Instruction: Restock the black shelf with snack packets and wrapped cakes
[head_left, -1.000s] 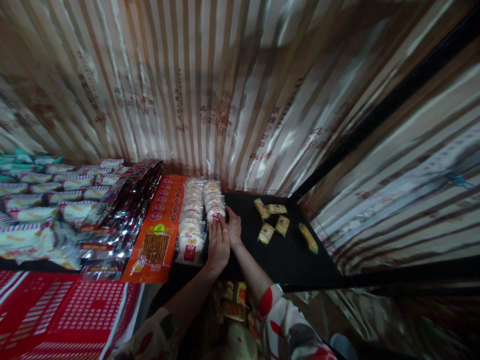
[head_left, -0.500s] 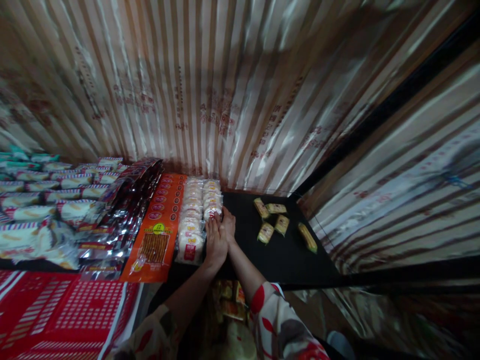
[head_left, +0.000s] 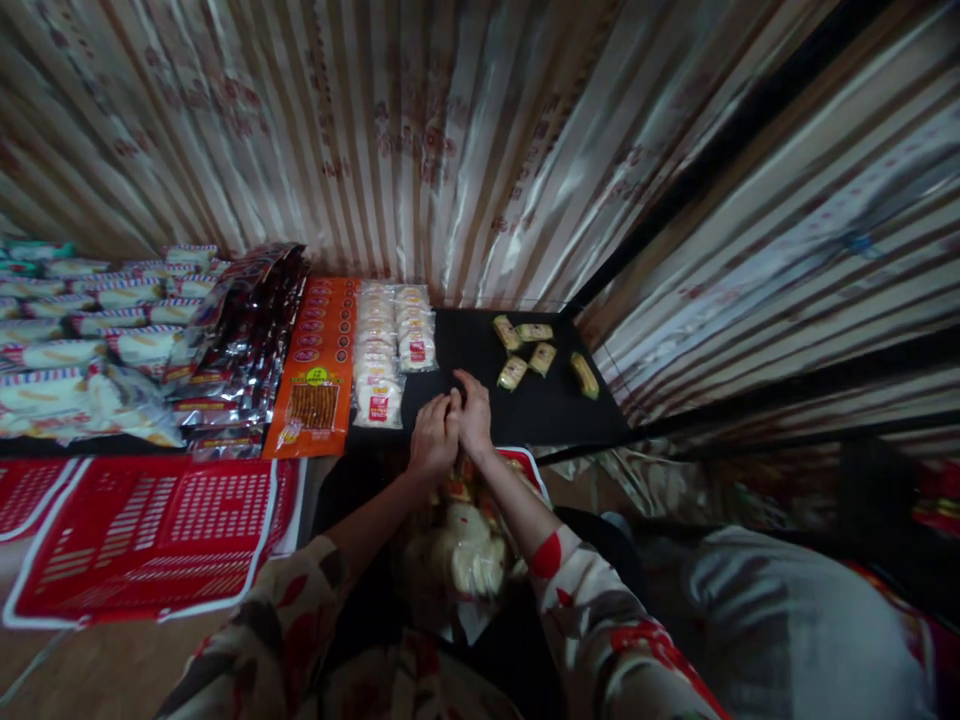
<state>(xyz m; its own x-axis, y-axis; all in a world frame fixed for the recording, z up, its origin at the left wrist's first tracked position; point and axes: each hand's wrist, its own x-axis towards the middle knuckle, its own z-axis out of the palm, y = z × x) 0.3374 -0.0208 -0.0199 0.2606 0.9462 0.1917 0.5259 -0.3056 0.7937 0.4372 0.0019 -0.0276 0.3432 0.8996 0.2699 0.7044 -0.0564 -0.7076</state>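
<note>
My left hand point(head_left: 431, 442) and my right hand point(head_left: 475, 415) are pressed together over the front edge of the black shelf point(head_left: 559, 412). Their fingers are curled, and whatever lies between them is hidden. Two rows of white snack packets with red labels point(head_left: 379, 345) lie on the shelf just beyond my hands, apart from them. Under my wrists sits a red-rimmed basket point(head_left: 527, 461) holding pale and yellow packets point(head_left: 469, 555). Both my sleeves are patterned red and cream.
Left of the white packets lie orange packets point(head_left: 315, 360), dark red packets point(head_left: 240, 335) and striped white packets point(head_left: 75, 360). Several small yellow packets point(head_left: 525, 350) are scattered at the shelf's right. A red slotted crate point(head_left: 150, 520) lies lower left. Striped foil wrapping point(head_left: 450, 150) backs the shelf.
Both hands have drawn back from the shorter row of white packets to the shelf's front edge. The camera has tilted down, so the basket and my lap show.
</note>
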